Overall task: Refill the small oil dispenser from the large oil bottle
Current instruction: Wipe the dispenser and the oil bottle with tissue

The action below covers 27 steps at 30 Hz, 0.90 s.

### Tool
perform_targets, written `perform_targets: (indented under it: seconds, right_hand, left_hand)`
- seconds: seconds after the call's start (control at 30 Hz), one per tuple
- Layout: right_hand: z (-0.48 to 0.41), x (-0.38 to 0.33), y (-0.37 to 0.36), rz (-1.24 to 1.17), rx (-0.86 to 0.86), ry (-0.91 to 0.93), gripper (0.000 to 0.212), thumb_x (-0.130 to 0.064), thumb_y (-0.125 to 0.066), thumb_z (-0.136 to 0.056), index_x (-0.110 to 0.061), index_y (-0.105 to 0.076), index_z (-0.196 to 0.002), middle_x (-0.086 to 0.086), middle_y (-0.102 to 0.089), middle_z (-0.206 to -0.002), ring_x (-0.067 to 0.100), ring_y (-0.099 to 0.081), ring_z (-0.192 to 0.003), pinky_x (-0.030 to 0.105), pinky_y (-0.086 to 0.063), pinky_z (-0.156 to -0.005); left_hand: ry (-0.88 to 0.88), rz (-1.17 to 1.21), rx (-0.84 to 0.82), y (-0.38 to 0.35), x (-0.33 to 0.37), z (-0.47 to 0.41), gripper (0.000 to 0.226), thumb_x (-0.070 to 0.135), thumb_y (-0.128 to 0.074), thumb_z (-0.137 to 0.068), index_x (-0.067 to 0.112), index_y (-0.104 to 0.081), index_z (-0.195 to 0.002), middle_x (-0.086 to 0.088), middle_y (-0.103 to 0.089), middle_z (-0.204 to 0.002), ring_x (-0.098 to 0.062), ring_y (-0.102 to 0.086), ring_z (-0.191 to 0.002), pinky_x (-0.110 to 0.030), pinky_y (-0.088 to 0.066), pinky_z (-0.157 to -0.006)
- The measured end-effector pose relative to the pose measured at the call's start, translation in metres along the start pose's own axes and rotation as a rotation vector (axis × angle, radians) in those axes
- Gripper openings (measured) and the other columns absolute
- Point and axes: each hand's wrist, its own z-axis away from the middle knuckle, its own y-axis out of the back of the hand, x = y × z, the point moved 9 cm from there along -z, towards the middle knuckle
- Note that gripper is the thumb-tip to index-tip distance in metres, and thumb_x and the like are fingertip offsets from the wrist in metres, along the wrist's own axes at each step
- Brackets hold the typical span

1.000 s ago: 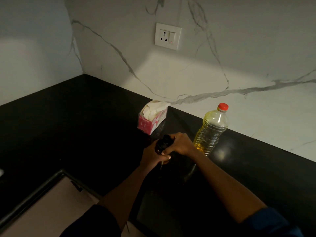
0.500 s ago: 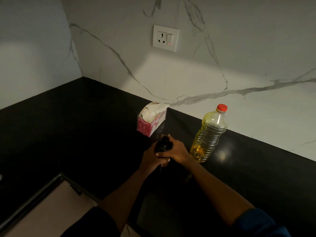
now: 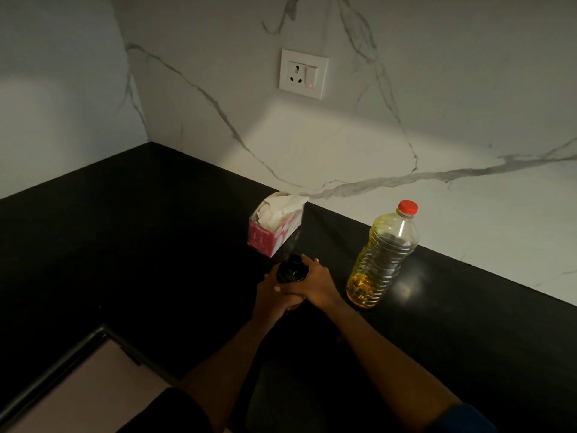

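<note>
Counter [image 3: 125,245], black and glossy, fills most of the view and turns a corner under a white marble wall [image 3: 390,129] with grey veins. Two bare forearms reach forward from the bottom edge and meet near the middle of the counter. A dark sleeve [image 3: 165,410] covers the left upper arm and a blue sleeve [image 3: 462,417] the right.

The large oil bottle [image 3: 384,260] stands upright on the counter just to the right of the hands, near the wall and apart from them. It is clear ribbed plastic with yellow oil low down in it. A pink tissue box [image 3: 274,226] with white tissue bunched at its top sits just behind the hands. A white socket and switch plate [image 3: 303,73] with a small red light hangs on the wall above it.

The left hand [image 3: 271,296] wraps around the lower body of the small dispenser [image 3: 292,270] from the left, with the thumb laid across the front. The right hand [image 3: 315,284] closes around it from the right, fingers curled high around the top part and overlapping the left hand. Both hands grip the dispenser tightly. Only its dark rounded top shows above them, and the hands hide its base, so whether it rests on the counter cannot be told. The red cap [image 3: 407,207] sits on the oil bottle's neck.
</note>
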Motion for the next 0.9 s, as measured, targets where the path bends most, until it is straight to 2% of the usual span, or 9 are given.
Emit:
perform_targets:
  seconds: [0.1, 0.17, 0.23, 0.37, 0.53, 0.6, 0.7, 0.8, 0.9]
  right_hand:
    - [-0.007, -0.01, 0.0, -0.183, -0.271, 0.04, 0.055, -0.022, -0.078, -0.071, -0.02, -0.055, -0.121, -0.004, -0.059, -0.118, 0.009, -0.054, -0.11, 0.029, -0.043, -0.102]
    - [-0.025, -0.005, 0.016, -0.363, -0.152, 0.012, 0.059, -0.022, -0.069, -0.08, -0.011, -0.046, -0.133, 0.002, -0.054, -0.129, 0.009, -0.051, -0.115, 0.011, -0.045, -0.089]
    - [-0.047, -0.002, 0.038, -0.311, 0.09, 0.013, 0.045, -0.019, -0.066, -0.085, -0.008, -0.053, -0.127, 0.007, -0.06, -0.124, 0.01, -0.057, -0.108, 0.006, -0.045, -0.079]
    - [-0.089, -0.016, 0.058, 0.15, 0.333, 0.152, 0.035, -0.01, -0.07, -0.08, -0.004, -0.064, -0.114, 0.014, -0.067, -0.108, 0.017, -0.064, -0.093, 0.031, -0.053, -0.088]
    - [-0.13, -0.037, 0.049, 0.576, 0.298, 0.271, 0.064, -0.025, -0.077, -0.074, -0.013, -0.052, -0.131, 0.015, -0.05, -0.134, 0.035, -0.046, -0.122, 0.048, -0.039, -0.102]
    - [-0.142, -0.04, 0.04, 0.74, 0.203, 0.29, 0.066, -0.029, -0.075, -0.075, -0.016, -0.049, -0.134, 0.011, -0.043, -0.142, 0.035, -0.037, -0.131, 0.048, -0.032, -0.106]
    - [-0.153, -0.044, 0.034, 0.865, 0.131, 0.332, 0.049, -0.026, -0.067, -0.083, -0.018, -0.055, -0.13, 0.005, -0.044, -0.144, 0.029, -0.034, -0.135, 0.043, -0.028, -0.109]
    - [-0.159, -0.046, 0.037, 0.785, 0.124, 0.35, 0.034, -0.012, -0.062, -0.086, -0.014, -0.063, -0.12, 0.004, -0.056, -0.133, 0.026, -0.045, -0.128, 0.034, -0.03, -0.107]
    - [-0.157, -0.05, 0.047, 0.686, 0.186, 0.361, 0.026, -0.005, -0.061, -0.085, -0.01, -0.069, -0.109, 0.011, -0.065, -0.119, 0.029, -0.058, -0.111, 0.034, -0.041, -0.099]
  left_hand:
    - [0.087, 0.175, 0.018, 0.005, -0.012, -0.004, 0.079, 0.033, -0.077, -0.069, 0.022, -0.037, -0.136, 0.001, -0.051, -0.132, -0.018, -0.05, -0.121, -0.026, -0.038, -0.098]
    - [0.113, 0.205, 0.027, 0.006, -0.017, -0.007, 0.082, 0.031, -0.08, -0.065, 0.022, -0.038, -0.135, -0.001, -0.053, -0.131, -0.019, -0.049, -0.123, -0.027, -0.037, -0.101]
    - [0.129, 0.224, 0.026, 0.005, -0.021, -0.009, 0.083, 0.03, -0.081, -0.064, 0.023, -0.039, -0.135, 0.0, -0.053, -0.131, -0.018, -0.047, -0.124, -0.025, -0.034, -0.101]
    - [0.119, 0.287, 0.026, 0.004, -0.026, -0.014, 0.083, 0.027, -0.084, -0.059, 0.024, -0.044, -0.132, 0.001, -0.057, -0.126, -0.015, -0.051, -0.121, -0.014, -0.032, -0.091]
    - [0.1, 0.332, 0.01, 0.004, -0.028, -0.017, 0.084, 0.026, -0.084, -0.059, 0.023, -0.044, -0.133, 0.002, -0.057, -0.128, -0.013, -0.051, -0.122, -0.014, -0.033, -0.093]
    - [0.077, 0.354, 0.0, 0.003, -0.027, -0.019, 0.086, 0.026, -0.085, -0.058, 0.023, -0.044, -0.133, 0.002, -0.057, -0.127, -0.012, -0.051, -0.122, -0.015, -0.033, -0.096]
    - [0.057, 0.372, -0.017, 0.002, -0.028, -0.021, 0.088, 0.025, -0.086, -0.057, 0.023, -0.043, -0.134, 0.002, -0.056, -0.128, -0.013, -0.05, -0.122, -0.019, -0.037, -0.099]
    - [0.043, 0.382, -0.022, 0.001, -0.028, -0.024, 0.088, 0.025, -0.086, -0.056, 0.023, -0.044, -0.133, 0.001, -0.056, -0.128, -0.012, -0.051, -0.121, -0.018, -0.038, -0.098]
    - [0.035, 0.393, -0.029, -0.001, -0.028, -0.027, 0.086, 0.023, -0.086, -0.056, 0.022, -0.045, -0.131, 0.002, -0.057, -0.126, -0.012, -0.052, -0.12, -0.018, -0.038, -0.098]
